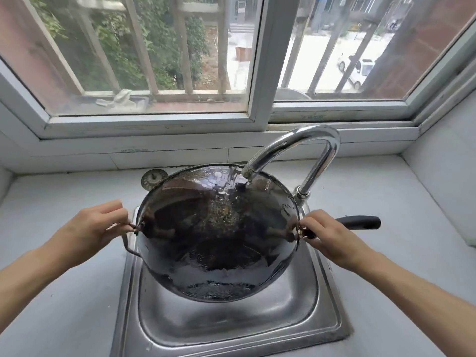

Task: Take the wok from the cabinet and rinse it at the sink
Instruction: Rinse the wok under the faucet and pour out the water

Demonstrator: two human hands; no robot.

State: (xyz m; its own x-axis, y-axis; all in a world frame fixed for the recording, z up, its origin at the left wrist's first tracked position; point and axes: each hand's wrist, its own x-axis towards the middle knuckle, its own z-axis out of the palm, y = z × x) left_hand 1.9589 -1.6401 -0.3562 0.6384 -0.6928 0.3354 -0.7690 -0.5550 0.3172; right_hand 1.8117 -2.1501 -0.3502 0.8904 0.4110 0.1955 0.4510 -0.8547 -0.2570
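Observation:
A black, wet wok (219, 235) hangs over the steel sink (309, 325), tilted with its inside facing me. The curved chrome faucet (309, 143) has its spout just above the wok's far rim. My left hand (95, 230) pinches the small loop handle on the wok's left edge. On the right edge, my right hand (329, 235) grips the base of the long black handle (360, 222), which points right. Whether water runs from the spout is unclear.
A round metal sink strainer (152, 177) lies on the grey counter (64, 292) behind the sink's left corner. A barred window (231, 60) fills the wall behind. A tiled side wall (448, 176) rises on the right.

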